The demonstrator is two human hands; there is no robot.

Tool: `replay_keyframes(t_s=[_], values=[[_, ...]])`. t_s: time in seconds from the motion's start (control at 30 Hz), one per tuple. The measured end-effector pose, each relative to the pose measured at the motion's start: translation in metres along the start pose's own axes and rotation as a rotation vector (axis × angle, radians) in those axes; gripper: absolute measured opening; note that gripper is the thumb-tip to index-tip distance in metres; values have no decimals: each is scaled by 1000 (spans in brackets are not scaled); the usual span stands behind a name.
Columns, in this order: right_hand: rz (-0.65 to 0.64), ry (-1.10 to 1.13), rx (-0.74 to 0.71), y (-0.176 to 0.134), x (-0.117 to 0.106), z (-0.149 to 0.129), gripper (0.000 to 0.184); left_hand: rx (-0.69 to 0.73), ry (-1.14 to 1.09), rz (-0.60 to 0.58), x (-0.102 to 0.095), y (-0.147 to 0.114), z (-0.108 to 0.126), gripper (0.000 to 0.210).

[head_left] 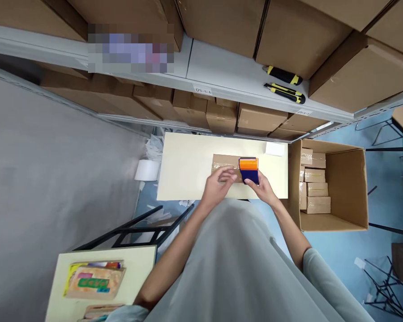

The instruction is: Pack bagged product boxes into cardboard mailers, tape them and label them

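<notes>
A small flat cardboard box (226, 160) lies on the pale table, with shiny clear tape along its top. My right hand (262, 188) grips a dark blue and orange tape dispenser (249, 170), its thumb on the blue part. The dispenser covers the right end of the box. My left hand (220, 181) is over the box's left and near part, with fingers loosely bent and apart. Nothing shows in that hand, and whether it touches the box I cannot tell.
The pale table (184, 170) bears a white item (274, 149) at its far right corner. To the right stands an open carton (347, 188) with several small boxes. A shelf (221, 58) ahead holds cartons and two utility knives (285, 85). A second table (141, 264) with packets is behind left.
</notes>
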State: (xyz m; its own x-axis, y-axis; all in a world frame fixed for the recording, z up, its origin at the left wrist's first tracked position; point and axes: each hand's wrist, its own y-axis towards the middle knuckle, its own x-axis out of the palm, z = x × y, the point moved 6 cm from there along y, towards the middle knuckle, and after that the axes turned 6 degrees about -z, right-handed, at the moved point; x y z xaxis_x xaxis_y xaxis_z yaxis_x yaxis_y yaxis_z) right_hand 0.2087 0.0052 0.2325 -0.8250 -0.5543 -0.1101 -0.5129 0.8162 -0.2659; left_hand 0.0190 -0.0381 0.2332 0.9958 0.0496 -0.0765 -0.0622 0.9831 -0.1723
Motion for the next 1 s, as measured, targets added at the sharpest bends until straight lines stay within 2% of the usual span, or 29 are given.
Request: replay_keyframes(t_s=[0.1,0.23,0.37,0.7,1.0], values=[[-78,-49,30,-12,-1,-4,56,125,149,44,-21,3,38,38],[-128,-182,25,-23,-5,-10,52,208,248,-74,-26,9,70,35],[-124,-273,8,-25,-10,-11,44,190,246,-143,-21,11,75,31],[-161,-524,-93,-31,-20,-22,28,175,250,-233,-20,12,84,29],[-196,-550,-112,-37,-16,-32,26,255,355,-269,-22,5,95,22]])
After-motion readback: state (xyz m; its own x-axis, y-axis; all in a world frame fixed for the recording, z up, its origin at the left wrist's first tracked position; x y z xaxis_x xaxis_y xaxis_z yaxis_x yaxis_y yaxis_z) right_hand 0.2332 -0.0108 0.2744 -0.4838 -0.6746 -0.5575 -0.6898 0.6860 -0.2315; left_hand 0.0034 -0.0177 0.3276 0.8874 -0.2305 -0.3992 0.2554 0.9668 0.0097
